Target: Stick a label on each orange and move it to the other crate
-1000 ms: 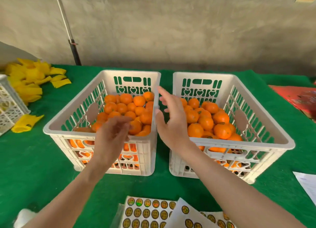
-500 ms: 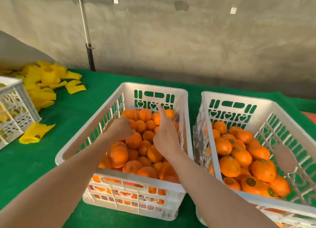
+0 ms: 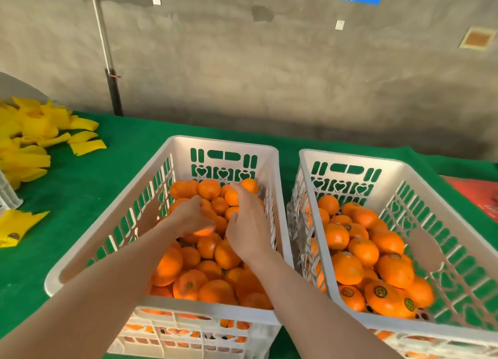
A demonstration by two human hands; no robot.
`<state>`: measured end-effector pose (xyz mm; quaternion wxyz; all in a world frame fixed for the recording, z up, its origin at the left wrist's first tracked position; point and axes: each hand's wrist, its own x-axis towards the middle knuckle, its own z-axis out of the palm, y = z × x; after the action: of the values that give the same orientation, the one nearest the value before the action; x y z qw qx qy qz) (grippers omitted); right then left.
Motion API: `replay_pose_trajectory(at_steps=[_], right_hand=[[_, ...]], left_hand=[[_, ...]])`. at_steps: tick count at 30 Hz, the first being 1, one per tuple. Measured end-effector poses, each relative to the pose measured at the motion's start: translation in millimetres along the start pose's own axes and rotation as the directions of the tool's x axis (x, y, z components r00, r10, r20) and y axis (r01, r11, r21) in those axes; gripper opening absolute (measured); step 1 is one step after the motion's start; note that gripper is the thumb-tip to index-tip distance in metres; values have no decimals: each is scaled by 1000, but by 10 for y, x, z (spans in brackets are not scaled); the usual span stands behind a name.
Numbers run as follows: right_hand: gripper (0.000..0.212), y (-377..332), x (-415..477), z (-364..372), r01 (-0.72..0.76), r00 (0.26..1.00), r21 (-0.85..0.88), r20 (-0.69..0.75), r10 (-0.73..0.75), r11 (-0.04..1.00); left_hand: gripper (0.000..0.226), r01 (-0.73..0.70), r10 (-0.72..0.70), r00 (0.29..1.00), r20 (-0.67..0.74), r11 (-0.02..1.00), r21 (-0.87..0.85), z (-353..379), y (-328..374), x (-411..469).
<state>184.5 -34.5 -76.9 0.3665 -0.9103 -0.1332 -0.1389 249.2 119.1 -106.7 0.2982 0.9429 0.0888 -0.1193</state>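
Observation:
Two white plastic crates stand side by side on the green cloth. The left crate (image 3: 223,144) is full of plain oranges (image 3: 188,286). The right crate (image 3: 350,158) holds oranges with round dark labels (image 3: 380,292). Both my hands are inside the left crate, close together. My left hand (image 3: 188,217) is blurred, and its fingers curl down over an orange (image 3: 203,232) in the middle of the pile. My right hand (image 3: 249,229) lies on the oranges by the crate's right wall, fingers stretched toward the far end. No label sheet is in view.
A heap of yellow foam sleeves (image 3: 29,137) lies at the far left, with one more sleeve (image 3: 18,224) nearer. The corner of another white crate (image 3: 6,194) shows at the left edge. Something red (image 3: 477,194) lies at the right. A grey wall stands behind.
The view has moved forward and up, so the label sheets have dropped out of sight. Both hands have gone deeper into the left crate, and my left hand now curls over an orange.

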Motion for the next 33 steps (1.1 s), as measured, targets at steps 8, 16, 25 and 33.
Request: replay_pose_trajectory(at_steps=[8, 16, 25, 33], right_hand=[[5, -163, -154, -396, -110, 929, 537, -243, 279, 836], [16, -300, -875, -1006, -149, 936, 833, -55, 348, 532], [24, -237, -1395, -1439, 14, 948, 775, -212, 238, 632], [18, -101, -1648, -1602, 146, 925, 564, -369, 90, 813]], left_hand=[[72, -227, 281, 955, -99, 472, -852, -374, 448, -927], [61, 111, 420, 900, 118, 41, -993, -148, 813, -1765], [51, 191, 388, 902, 191, 41, -981, 260, 1193, -2326], [59, 273, 381, 890, 250, -6, -962, 454, 1368, -2571]])
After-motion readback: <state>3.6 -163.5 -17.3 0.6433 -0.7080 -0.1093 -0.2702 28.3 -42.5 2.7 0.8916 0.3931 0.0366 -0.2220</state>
